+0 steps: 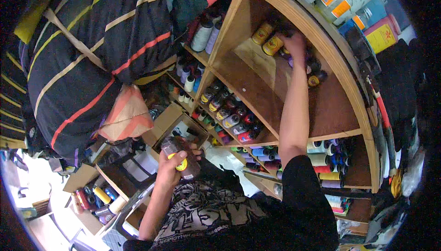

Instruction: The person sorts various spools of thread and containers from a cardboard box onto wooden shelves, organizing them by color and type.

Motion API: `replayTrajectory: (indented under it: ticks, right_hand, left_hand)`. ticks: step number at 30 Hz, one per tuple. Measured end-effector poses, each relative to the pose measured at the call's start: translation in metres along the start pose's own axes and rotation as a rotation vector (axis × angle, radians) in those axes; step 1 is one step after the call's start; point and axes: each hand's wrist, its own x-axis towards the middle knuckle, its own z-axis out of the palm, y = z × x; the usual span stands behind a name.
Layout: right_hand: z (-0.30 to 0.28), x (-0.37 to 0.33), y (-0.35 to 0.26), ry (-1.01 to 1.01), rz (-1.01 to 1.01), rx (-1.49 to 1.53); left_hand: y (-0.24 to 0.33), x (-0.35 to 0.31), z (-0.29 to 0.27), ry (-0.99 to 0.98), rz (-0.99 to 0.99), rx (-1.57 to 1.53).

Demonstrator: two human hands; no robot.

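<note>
In my left hand [172,167], low in front of my chest, is a dark brown thread spool [190,170] with a yellow label. My thumb lies across its near side and the fingers curl round behind. My right hand [295,45] reaches into an upper compartment of the wooden shelf [257,82]. Its fingers are bent over the dark top of a yellow-labelled thread spool [273,46]; the fingertips are partly lost in shadow. Another yellow-labelled spool [262,33] stands to its left. Several darker spools [316,77] sit to the right of my hand, partly hidden by it.
Slanted cells hold more thread spools [231,120] below the compartment. A big striped cloth bundle [82,63] bulges at the left. Plastic jars [344,1] stand on the shelf top. A cardboard box of spools [87,212] lies lower left, and an open carton [167,120] sits behind my left hand.
</note>
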Motion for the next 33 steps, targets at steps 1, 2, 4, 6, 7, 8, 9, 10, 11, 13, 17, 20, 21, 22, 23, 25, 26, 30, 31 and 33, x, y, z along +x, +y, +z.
replayTrajectory:
  ticks: [1, 2, 4, 6, 7, 8, 9, 10, 11, 13, 17, 20, 21, 22, 23, 25, 26, 30, 31, 33]
  right_hand:
    - [0.012, 0.003, 0.005, 0.024, -0.034, -0.034]
    - [0.028, 0.004, 0.012, 0.1, -0.089, -0.081]
    - [0.041, 0.005, 0.019, 0.19, -0.159, -0.022]
    - [0.045, 0.005, 0.023, 0.209, -0.188, 0.177]
    - [0.046, 0.005, 0.026, 0.177, -0.171, 0.137]
    - [0.046, 0.005, 0.031, 0.145, -0.153, 0.094]
    - [0.045, 0.005, 0.028, 0.098, -0.119, 0.073]
    - [0.044, 0.004, 0.026, 0.048, -0.086, 0.05]
    - [0.039, 0.005, 0.021, -0.012, -0.036, 0.043]
    - [0.034, 0.001, 0.008, 0.013, -0.045, 0.081]
    - [0.042, -0.016, 0.023, 0.054, 0.081, 0.13]
    - [0.046, -0.038, 0.006, -0.136, 0.181, 0.17]
    - [0.037, -0.042, -0.016, -0.208, 0.239, 0.149]
    - [0.026, -0.046, -0.037, -0.284, 0.295, 0.121]
    - [0.009, -0.051, -0.052, -0.358, 0.354, 0.08]
    - [0.024, -0.058, -0.043, -0.271, 0.311, 0.063]
    - [0.028, -0.062, -0.038, -0.221, 0.292, 0.058]
    - [0.08, -0.052, 0.063, -0.311, 0.444, -0.064]
    - [0.082, -0.047, 0.093, -0.403, 0.536, -0.14]
    - [0.089, -0.06, 0.025, -0.265, 0.472, -0.058]
  left_hand:
    - [0.0, 0.0, -0.002, 0.016, 0.017, -0.018]
    - [0.001, 0.001, -0.007, -0.012, 0.048, -0.014]
    - [0.002, 0.0, -0.013, 0.023, 0.059, -0.024]
    - [0.004, 0.001, -0.018, 0.027, 0.062, -0.009]
    - [0.003, 0.001, -0.018, 0.061, 0.071, -0.009]
    - [0.005, 0.001, -0.015, 0.093, 0.079, -0.01]
    - [0.006, 0.001, -0.014, 0.13, 0.09, -0.007]
    - [0.005, 0.001, -0.016, 0.131, 0.098, 0.0]
    - [0.005, 0.002, -0.019, 0.13, 0.107, 0.009]
    - [0.006, 0.002, -0.022, 0.141, 0.101, 0.036]
    - [0.004, 0.005, -0.02, 0.125, 0.043, 0.051]
    - [0.006, 0.003, -0.018, 0.146, 0.016, 0.065]
    - [0.008, 0.0, -0.018, 0.168, 0.012, 0.078]
    - [0.009, -0.002, -0.018, 0.173, 0.026, 0.083]
    - [0.008, -0.004, -0.016, 0.168, 0.033, 0.086]
    - [0.007, -0.005, -0.019, 0.16, 0.037, 0.084]
    - [0.002, -0.005, -0.024, 0.149, 0.027, 0.076]
    - [-0.001, -0.004, -0.018, 0.096, -0.025, 0.103]
    - [0.001, -0.003, -0.014, 0.075, -0.053, 0.123]
    - [0.011, -0.012, -0.017, 0.17, -0.04, 0.199]
